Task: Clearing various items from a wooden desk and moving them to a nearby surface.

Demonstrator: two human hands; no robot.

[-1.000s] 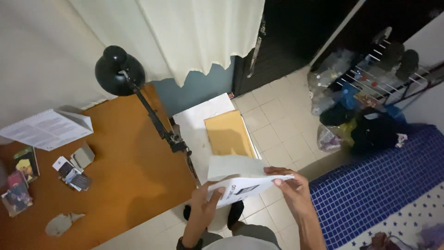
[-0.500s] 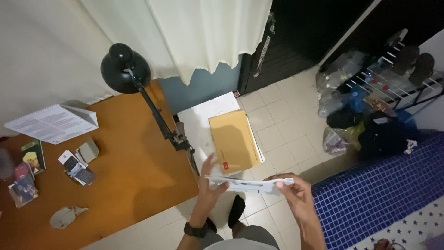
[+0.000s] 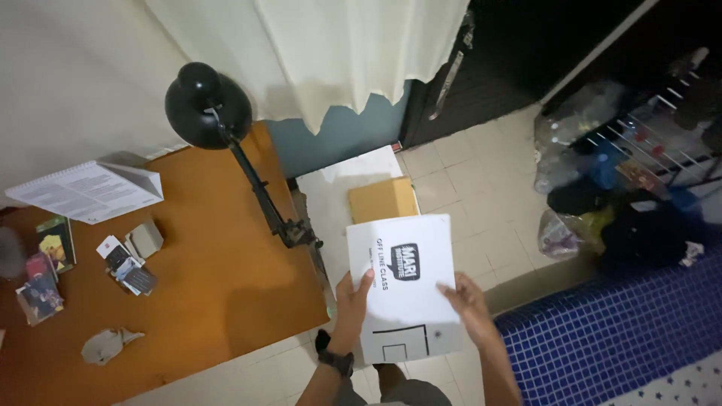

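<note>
My left hand (image 3: 352, 298): my grip is pinched on the left edge of the white sheet, thumb lying on its printed face, the other fingers hidden behind; a dark watch band circles the wrist just below.
My right hand (image 3: 468, 301): my grip is pinched on the sheet's right edge, thumb on top, fingers out of sight behind the paper.
White sheet (image 3: 404, 286): thin, smooth, flat rectangular paper held between both my hands above the floor; dark printed block and lines near its upper part, a thin outlined box near its bottom edge.
Floor (image 3: 481, 195): pale square tiles with darker grout lines, smooth and matte.
Blue cover (image 3: 624, 331): deep blue cloth with a fine grid of pale lines, to my right.
Brown envelope (image 3: 382, 198): flat, tan, paper-like rectangle just beyond the sheet's top edge, lying on a white flat board (image 3: 335, 203) on the floor.
Tabletop (image 3: 218, 286): orange-brown, smooth wood look, to my left.
Crumpled scrap (image 3: 105, 344): grey, wrinkled, near the front edge of the tabletop.
Small cards (image 3: 124, 263): a loose cluster of little rectangles, some dark, some pale.
Desk lamp (image 3: 207, 105): black, glossy domed shade on a thin jointed arm, clamped at the tabletop's right edge.
Spiral pad (image 3: 86, 192): white pages standing tent-shaped, wire binding along the top.
Curtain (image 3: 353, 45): cream cloth in soft folds with a ragged lower hem.
Bags (image 3: 602, 180): soft heap of dark cloth and clear crinkled plastic, far right.
</note>
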